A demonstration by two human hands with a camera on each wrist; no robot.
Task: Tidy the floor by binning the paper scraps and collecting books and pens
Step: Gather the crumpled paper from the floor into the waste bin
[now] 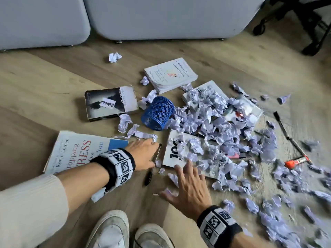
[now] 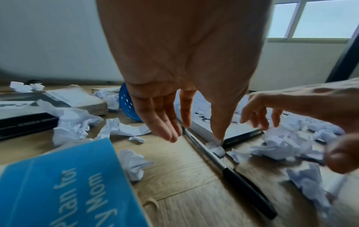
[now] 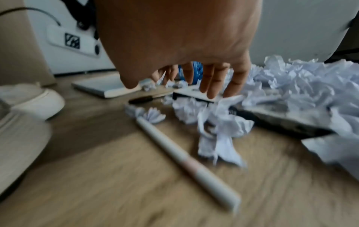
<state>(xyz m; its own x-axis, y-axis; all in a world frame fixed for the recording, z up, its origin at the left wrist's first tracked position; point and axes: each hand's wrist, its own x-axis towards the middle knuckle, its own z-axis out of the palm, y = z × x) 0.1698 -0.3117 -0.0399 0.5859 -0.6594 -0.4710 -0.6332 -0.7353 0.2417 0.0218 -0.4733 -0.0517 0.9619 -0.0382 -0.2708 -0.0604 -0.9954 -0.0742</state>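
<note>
My left hand (image 1: 155,154) (image 2: 194,136) hovers with straight fingers pointing down over a black pen (image 1: 152,169) (image 2: 229,170) lying on the wooden floor; it holds nothing. Just right of it, my right hand (image 1: 177,178) (image 3: 170,90) is spread open over the near corner of a white "100" book (image 1: 174,154) (image 3: 194,93), empty. A white pen (image 3: 186,161) lies under that hand. A blue mesh cup (image 1: 157,113) lies tipped over. Crumpled paper scraps (image 1: 215,122) cover the floor and several books to the right.
A "Stress" book (image 1: 77,153) lies under my left forearm, with a dark book (image 1: 111,104) and a white book (image 1: 170,74) farther out. A black pen (image 1: 284,127) and an orange marker (image 1: 297,161) lie at right. Grey sofa (image 1: 161,18) behind; my shoes (image 1: 111,230) near.
</note>
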